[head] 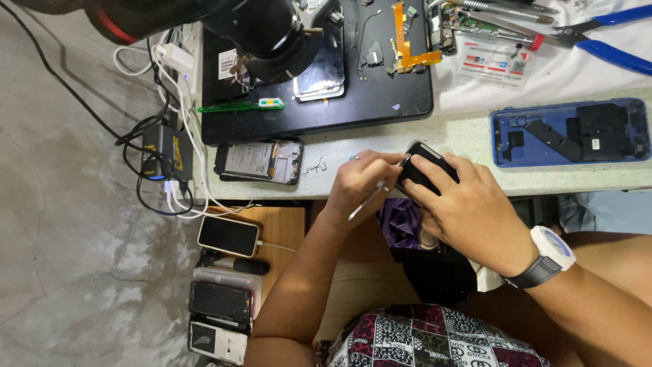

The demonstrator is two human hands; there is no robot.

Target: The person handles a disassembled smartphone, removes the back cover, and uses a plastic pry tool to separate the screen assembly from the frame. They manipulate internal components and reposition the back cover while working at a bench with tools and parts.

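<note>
Head view: black phone between both hands' fingers.

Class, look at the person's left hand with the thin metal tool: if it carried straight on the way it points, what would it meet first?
The left hand points right, toward the dark phone held in the right hand. It would probably meet that phone's upper edge first, since the metal tool is already at it; exact depth is unclear.
</note>
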